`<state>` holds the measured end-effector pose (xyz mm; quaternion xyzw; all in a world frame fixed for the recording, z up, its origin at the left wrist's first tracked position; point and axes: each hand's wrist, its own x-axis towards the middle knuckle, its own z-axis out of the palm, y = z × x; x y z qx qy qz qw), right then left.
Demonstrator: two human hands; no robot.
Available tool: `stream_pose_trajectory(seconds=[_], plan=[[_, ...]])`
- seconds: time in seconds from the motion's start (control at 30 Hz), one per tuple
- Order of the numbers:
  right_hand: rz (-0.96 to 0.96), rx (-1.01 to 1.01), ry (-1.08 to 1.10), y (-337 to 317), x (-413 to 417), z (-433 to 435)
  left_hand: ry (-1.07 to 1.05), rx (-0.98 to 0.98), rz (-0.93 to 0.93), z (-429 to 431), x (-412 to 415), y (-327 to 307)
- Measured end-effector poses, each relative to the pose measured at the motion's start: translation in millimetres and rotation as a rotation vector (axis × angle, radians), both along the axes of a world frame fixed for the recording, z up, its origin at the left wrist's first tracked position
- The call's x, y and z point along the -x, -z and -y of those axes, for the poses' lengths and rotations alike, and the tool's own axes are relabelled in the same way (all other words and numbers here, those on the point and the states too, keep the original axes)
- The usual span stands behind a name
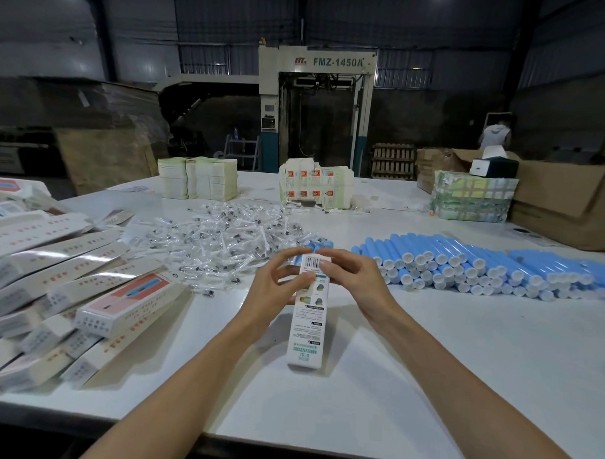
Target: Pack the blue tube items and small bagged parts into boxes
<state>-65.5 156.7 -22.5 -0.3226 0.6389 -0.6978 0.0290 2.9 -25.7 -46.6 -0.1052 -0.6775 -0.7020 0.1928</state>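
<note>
You have 1 printed carton [306, 329] pointing away from you, its near end seemingly down on the worktop [426, 371]. Both hands are clamped on its far, barcode end. Your left hand [275, 283] grips the carton's left side with curled fingers. Your right hand [350, 282] pinches the top edge from the other side.

This looks like the closing step, tucking the end flap; whether a tube and bag are already inside is hidden. The next move probably calls for pressing the flap in squarely, then laying the carton on the heap of finished cartons [69, 290] at your left.

The blue tubes [481, 266] lie stacked in rows to your right, with a few just beyond your fingers. The bagged parts [225, 240] sprawl in a loose pile beyond your left hand, so your forearm could sweep the nearest ones as you swing left.

At the far edge stand 2 stacks of flat blanks [198, 177], a taped bundle [473, 197] and large cardboard boxes [566, 204].
</note>
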Motion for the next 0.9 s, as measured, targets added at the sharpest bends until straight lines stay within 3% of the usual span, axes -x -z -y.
stream_pose_trajectory(seconds=[0.5, 0.57, 0.7, 0.9], plan=[[-0.041, -0.013, 0.076, 6.5, 0.5, 4.4, -0.021, 0.037, 0.005, 0.3, 2.8, 5.6], [0.014, 0.040, 0.036, 8.2, -2.9, 5.8, -0.007, 0.003, -0.011, -1.1, 2.7, 4.8], [0.305, 0.076, -0.033, 8.2, -11.8, 8.2, 0.054, -0.128, -0.037, 0.6, 3.1, 2.0], [0.364, -0.076, -0.243, 12.6, -16.0, -1.0, 0.105, -0.113, -0.054, 2.6, 4.8, 4.5]])
